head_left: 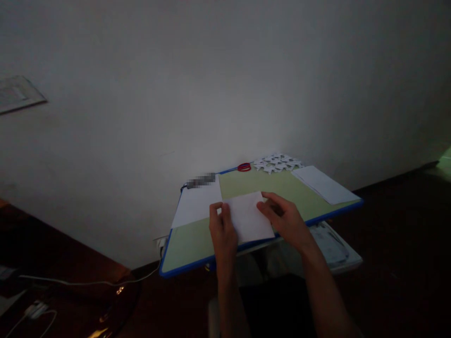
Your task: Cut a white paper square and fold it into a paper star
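Note:
Between my two hands is a white sheet of paper (249, 218), roughly square, held up over the front edge of the table. My left hand (222, 227) pinches its left edge near the upper corner, thumb in front. On the opposite side, my right hand (282, 216) grips the upper right corner between thumb and fingers. The sheet looks flat, and whether it has several layers I cannot tell.
The green table (190, 246) has a blue rim and stands against the wall. On it lie red scissors (244, 167), several folded white paper pieces (276, 163), white sheets (324, 184) at right and a large white sheet (199, 202) at left. An open drawer (334, 246) sits below.

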Demonstrator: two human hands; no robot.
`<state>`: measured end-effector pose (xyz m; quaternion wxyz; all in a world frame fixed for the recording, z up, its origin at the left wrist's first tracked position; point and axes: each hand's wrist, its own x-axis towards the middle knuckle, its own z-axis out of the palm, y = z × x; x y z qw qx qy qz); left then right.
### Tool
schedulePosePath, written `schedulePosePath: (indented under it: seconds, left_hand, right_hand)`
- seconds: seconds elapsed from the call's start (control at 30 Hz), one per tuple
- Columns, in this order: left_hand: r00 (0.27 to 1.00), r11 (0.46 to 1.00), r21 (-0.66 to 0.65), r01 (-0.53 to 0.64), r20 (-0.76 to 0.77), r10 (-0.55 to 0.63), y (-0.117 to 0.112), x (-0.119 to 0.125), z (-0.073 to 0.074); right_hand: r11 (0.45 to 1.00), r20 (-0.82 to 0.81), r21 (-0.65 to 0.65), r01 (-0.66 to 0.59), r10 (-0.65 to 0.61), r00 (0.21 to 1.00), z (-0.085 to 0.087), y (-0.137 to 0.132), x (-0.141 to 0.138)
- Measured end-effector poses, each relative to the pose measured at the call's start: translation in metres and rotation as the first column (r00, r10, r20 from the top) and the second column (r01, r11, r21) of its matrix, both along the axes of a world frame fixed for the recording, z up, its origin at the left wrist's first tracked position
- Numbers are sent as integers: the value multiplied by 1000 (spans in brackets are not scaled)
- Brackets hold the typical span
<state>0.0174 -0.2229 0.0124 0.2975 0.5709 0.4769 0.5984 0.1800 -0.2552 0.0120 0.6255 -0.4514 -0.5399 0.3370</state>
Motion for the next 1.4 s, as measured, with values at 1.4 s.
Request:
schedulePosePath:
  seconds: [1.4]
  left_hand:
    - [840, 826, 159, 541, -48, -540, -9, -14, -6]
  right_hand:
    - [983, -109, 181, -20, 40, 993, -22, 2, -7]
